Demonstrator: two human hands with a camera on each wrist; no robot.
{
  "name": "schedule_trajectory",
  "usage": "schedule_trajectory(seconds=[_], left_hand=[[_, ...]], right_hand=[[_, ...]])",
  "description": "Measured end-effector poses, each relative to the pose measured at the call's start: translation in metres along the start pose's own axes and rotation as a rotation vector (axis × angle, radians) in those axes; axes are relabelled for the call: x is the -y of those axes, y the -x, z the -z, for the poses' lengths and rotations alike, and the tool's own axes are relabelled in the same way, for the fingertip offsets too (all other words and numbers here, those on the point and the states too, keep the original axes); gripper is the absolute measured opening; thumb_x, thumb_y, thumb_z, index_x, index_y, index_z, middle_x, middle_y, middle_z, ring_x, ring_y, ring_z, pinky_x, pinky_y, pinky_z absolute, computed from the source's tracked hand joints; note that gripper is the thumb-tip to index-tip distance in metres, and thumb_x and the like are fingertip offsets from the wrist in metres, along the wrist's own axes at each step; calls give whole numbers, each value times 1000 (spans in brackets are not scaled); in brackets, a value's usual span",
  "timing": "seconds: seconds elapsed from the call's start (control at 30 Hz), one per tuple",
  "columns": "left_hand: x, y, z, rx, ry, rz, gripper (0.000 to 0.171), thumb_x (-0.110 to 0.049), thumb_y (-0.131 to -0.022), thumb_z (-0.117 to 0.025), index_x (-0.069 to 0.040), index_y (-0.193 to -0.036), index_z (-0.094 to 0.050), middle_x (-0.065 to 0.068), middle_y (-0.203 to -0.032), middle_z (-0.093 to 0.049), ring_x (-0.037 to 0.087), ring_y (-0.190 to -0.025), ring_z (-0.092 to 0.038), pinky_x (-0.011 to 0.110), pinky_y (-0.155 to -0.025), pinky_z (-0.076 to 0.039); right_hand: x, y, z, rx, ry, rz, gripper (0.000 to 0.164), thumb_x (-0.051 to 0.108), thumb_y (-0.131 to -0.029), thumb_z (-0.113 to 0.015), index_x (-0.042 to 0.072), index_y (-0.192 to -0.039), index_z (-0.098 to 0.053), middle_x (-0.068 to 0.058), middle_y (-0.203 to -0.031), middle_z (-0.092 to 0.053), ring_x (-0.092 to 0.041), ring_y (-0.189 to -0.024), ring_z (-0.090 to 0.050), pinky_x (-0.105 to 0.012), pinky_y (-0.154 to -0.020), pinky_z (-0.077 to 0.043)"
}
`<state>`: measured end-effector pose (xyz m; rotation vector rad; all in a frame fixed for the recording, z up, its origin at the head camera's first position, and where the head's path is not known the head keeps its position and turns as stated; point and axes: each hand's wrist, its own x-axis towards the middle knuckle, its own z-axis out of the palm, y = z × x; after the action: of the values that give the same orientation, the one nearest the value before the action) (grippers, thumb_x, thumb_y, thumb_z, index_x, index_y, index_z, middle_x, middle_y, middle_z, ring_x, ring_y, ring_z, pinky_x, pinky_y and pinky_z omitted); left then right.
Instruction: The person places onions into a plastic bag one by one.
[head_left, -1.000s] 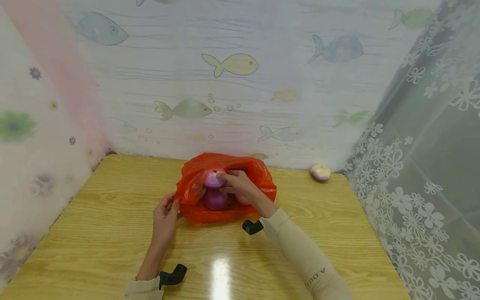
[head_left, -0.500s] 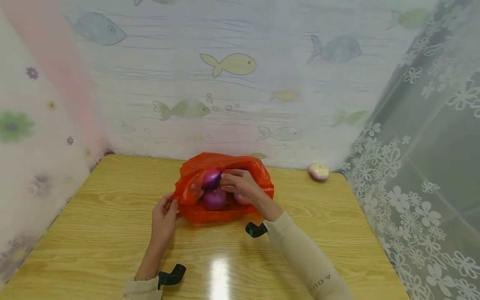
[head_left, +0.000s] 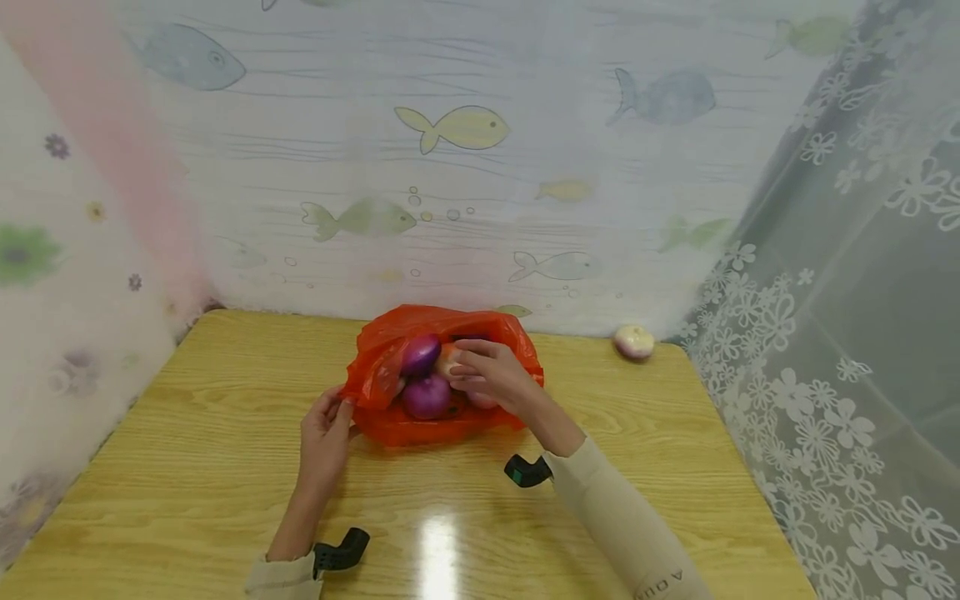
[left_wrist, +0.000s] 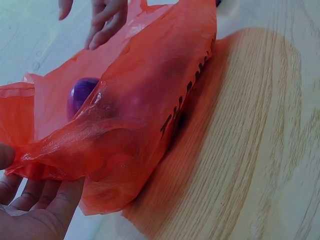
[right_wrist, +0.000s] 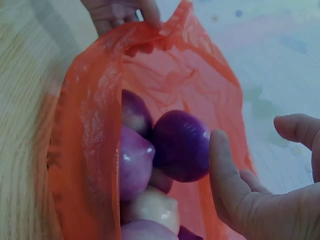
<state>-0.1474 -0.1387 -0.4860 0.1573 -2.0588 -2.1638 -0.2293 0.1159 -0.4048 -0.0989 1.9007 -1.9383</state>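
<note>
A red plastic bag (head_left: 408, 432) lies on the table with its mouth spread, and several purple onions show inside. My left hand (head_left: 324, 433) pinches the bag's left rim between thumb and fingers. My right hand (head_left: 501, 379) hovers over the mouth, its thumb and fingers apart with nothing between them. In the right wrist view its fingertips are right at the side of a dark purple onion (right_wrist: 181, 145). Below that onion lie a lighter purple onion (right_wrist: 135, 162) and a pale one (right_wrist: 152, 207). The bag's front wall hides part of the pile.
A single pale-and-purple onion (head_left: 633, 342) sits at the table's back right. The wooden table (head_left: 202, 433) meets a fish-print curtain (head_left: 465, 200) behind, with a flowered sheer curtain (head_left: 847, 400) on the right. Black camera mounts (head_left: 341, 550) stick out from both wrists.
My right hand has let go of an onion, which now rests dark side up on the pile. The hand has drawn back slightly to the right. The left hand keeps its hold on the rim.
</note>
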Motion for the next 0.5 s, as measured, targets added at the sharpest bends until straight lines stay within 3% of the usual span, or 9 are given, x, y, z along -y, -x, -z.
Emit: schedule_trajectory(seconds=[0.13, 0.3, 0.37, 0.5], left_hand=[[-2, -1, -1, -2, -19, 29, 36, -22, -110, -44, -5, -141, -51, -12, -121, -61, 2, -106, -62, 18, -85, -57], [-3, -1, -1, 3, -31, 53, 36, -21, -111, -42, -4, -142, -49, 5, -134, -57, 2, -107, -61, 17, -86, -56], [-3, -1, -2, 8, -34, 55, 36, -20, -111, -41, -3, -142, -48, 11, -138, -55, 2, -107, -61, 17, -86, -56], [-4, -1, -2, 9, -42, 58, 37, -20, -111, -40, -4, -143, -47, 12, -139, -54, 1, -107, -61, 16, -86, -55]], right_hand=[[1, 10, 10, 8, 5, 8, 51, 19, -104, -59, -2, -148, -45, -31, -140, -53, -34, -111, -67, -39, -94, -57], [1, 27, 30, 33, 10, 81, 47, 18, -106, -53, -3, -147, -44, -26, -148, -46, -41, -127, -55, -40, -98, -56], [-1, 36, 40, 38, 4, 109, 48, 19, -107, -51, -5, -148, -43, -24, -145, -49, -41, -128, -54, -44, -102, -54], [-6, 54, 64, 32, -14, 162, 52, 21, -107, -51, -7, -150, -38, -12, -134, -56, -28, -117, -62, -41, -100, -55]])
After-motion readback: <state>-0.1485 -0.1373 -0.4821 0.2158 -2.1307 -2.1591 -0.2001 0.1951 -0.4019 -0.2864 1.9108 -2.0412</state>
